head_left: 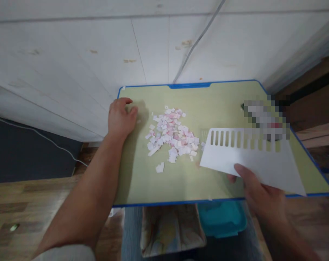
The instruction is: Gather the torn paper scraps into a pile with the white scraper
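My right hand (259, 188) grips a flat white panel (243, 156) by its near edge, thumb on top. A row of slots runs along the panel's far edge. The panel is held above the right part of a pale-green tabletop (145, 188) with a blue rim. In the middle of the tabletop lies a loose heap of small torn paper scraps (172, 134), mostly white and pink. One larger scrap (160, 167) sits apart at the near side. My left hand (122, 117) rests at the left edge, fingers bent with a gap to the thumb, holding nothing.
A pixelated object (265, 116) lies at the tabletop's right side, partly behind the panel. Below the near edge are a cloth-lined container (172, 235) and a turquoise plastic tub (221, 219). A white panelled wall (99, 65) with a grey cable (197, 41) stands behind.
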The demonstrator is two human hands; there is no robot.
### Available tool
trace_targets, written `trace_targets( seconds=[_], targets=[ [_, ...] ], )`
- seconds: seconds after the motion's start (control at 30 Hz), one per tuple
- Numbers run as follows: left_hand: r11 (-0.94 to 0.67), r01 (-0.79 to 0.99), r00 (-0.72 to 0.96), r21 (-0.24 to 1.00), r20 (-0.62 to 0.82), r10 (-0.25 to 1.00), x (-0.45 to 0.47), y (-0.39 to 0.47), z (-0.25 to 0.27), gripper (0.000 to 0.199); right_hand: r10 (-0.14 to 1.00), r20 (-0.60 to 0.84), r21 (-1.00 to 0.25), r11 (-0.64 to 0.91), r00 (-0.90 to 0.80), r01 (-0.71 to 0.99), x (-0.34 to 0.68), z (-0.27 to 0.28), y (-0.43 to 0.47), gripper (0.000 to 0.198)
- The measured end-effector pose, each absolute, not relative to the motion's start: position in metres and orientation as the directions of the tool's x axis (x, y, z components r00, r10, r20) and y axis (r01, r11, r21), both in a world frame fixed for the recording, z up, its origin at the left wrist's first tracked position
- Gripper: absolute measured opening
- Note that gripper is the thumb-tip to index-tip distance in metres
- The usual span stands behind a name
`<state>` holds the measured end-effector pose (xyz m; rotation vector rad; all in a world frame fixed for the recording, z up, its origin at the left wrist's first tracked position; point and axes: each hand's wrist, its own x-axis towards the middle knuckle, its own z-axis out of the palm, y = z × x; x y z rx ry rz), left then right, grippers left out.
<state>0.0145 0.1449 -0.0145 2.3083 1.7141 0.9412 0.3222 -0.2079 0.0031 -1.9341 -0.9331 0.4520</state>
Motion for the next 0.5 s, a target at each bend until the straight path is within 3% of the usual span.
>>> trace_targets(
  seconds=[0.1, 0.33, 0.5],
  targets=[
    [-0.299, 0.849, 0.106, 0.436, 0.415, 0.904, 0.019, 0.135, -0.011, 0.029, 0.800, 0.051, -0.892, -0.232, 0.598, 0.387, 0.312, 0.003, -0.206, 0.043],
    [-0.227, 0.897, 0.101, 0.380, 0.323, 0.941, 0.004, 0.043, -0.001, 0.036, 0.860, 0.016, -0.998, -0.017, 0.509, 0.060, 0.287, 0.001, -0.195, 0.030],
    [-0.231, 0.917, 0.130, 0.324, 0.304, 0.944, -0.013, -0.011, -0.002, 0.035, 0.866, 0.055, -0.998, 0.029, 0.497, 0.061, 0.294, -0.002, -0.190, 0.027]
  ],
)
